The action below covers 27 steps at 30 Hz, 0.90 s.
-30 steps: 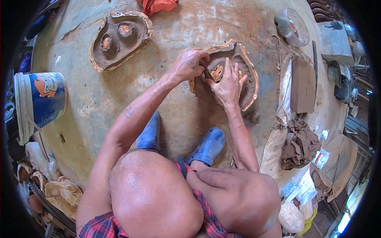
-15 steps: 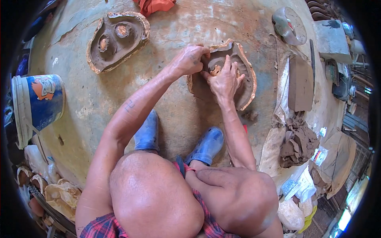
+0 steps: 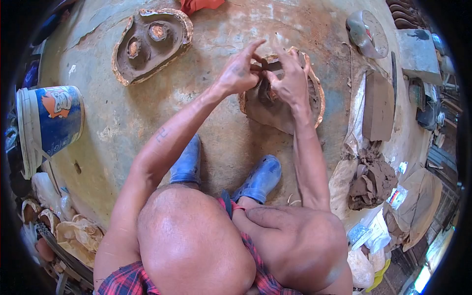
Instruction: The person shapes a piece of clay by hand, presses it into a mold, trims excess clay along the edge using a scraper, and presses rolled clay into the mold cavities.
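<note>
A rough-rimmed mould (image 3: 320, 101) lined with dark brown clay lies on the floor in front of me. Above its far left part, my left hand (image 3: 240, 73) is pinched, index finger raised, at a small dark bit of clay (image 3: 264, 64). Close beside it, my right hand (image 3: 292, 82) hovers over the mould with thumb and fingers bent toward the same bit; its exact grip is partly hidden. Both hands cover much of the mould's inside. A second clay-lined mould (image 3: 189, 37), with two round raised parts inside, rests at the upper left.
To the left stands a blue and white bucket (image 3: 61, 120). On the right are a clay block (image 3: 379, 105), a heap of torn clay (image 3: 372, 179), a curved metal band (image 3: 359, 34) and a grey block (image 3: 417, 54). Red cloth (image 3: 199, 5) lies at the top. My blue shoes (image 3: 260, 178) are below the mould.
Both hands have lifted from the mould's clay and come closer together. The right hand has moved up from the middle of the mould, and its fingers have bent toward the left hand.
</note>
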Motion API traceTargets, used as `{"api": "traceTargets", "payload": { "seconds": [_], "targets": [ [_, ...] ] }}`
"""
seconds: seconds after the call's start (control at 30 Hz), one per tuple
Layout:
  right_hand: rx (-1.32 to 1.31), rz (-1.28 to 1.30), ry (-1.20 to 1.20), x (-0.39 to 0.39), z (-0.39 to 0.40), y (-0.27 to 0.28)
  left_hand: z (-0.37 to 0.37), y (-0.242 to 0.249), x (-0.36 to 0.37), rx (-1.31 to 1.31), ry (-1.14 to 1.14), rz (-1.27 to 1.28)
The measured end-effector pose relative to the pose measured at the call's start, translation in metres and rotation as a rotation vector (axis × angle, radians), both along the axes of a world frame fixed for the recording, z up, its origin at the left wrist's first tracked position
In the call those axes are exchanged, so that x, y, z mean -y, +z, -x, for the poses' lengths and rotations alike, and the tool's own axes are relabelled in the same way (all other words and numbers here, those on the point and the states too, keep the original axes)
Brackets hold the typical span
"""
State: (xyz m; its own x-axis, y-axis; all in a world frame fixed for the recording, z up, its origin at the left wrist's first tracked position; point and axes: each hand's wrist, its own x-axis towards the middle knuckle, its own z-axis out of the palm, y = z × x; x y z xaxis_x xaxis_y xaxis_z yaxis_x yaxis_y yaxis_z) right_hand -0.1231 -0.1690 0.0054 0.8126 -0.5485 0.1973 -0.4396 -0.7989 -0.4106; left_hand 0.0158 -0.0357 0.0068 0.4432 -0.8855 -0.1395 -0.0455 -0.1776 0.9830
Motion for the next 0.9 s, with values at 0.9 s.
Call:
{"api": "traceTargets", "payload": {
  "seconds": [0.9],
  "targets": [
    [-0.088,-0.484,0.201,0.065,-0.017,0.004,0.072,-0.005,-0.013,-0.113,-0.245,-0.465]
  ]
}}
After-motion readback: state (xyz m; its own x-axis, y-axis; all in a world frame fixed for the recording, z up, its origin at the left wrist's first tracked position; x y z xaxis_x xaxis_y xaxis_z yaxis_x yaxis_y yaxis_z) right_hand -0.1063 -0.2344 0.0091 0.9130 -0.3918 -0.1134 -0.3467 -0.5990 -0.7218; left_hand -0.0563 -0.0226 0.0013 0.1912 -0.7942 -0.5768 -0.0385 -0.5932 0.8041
